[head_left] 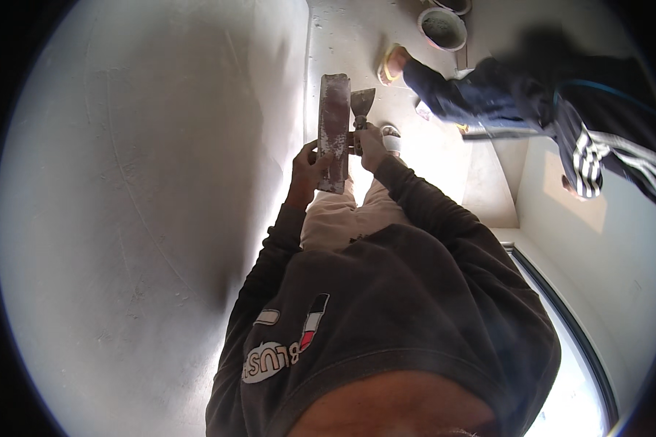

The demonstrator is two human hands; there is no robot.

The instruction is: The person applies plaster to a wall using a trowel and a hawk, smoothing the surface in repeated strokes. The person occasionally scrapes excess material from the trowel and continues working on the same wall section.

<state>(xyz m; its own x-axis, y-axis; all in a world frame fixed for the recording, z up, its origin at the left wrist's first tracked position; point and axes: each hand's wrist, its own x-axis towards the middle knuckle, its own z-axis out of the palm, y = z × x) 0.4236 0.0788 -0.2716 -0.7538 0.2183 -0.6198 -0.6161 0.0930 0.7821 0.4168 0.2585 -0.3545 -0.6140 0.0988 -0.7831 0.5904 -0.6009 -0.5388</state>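
Upright in front of my body is a plastering trowel (334, 109), its long rectangular blade smeared with pale, dried-looking residue. My left hand (307, 173) grips it near its lower end, with fingers at its edge. Just to the right, my right hand (372, 150) is closed round the handle of a putty knife (362, 102), whose flared blade points away from me. The two tools are side by side, close together. Whether the right fingers also touch the trowel's handle is hard to make out.
A broad pale wall (131, 182) with faint scratches rises close on my left. Another person (488, 95) in dark clothes with white stripes is at the right, partly blurred. A bucket (444, 47) stands on the far floor. At the lower right is a bright window (572, 371).
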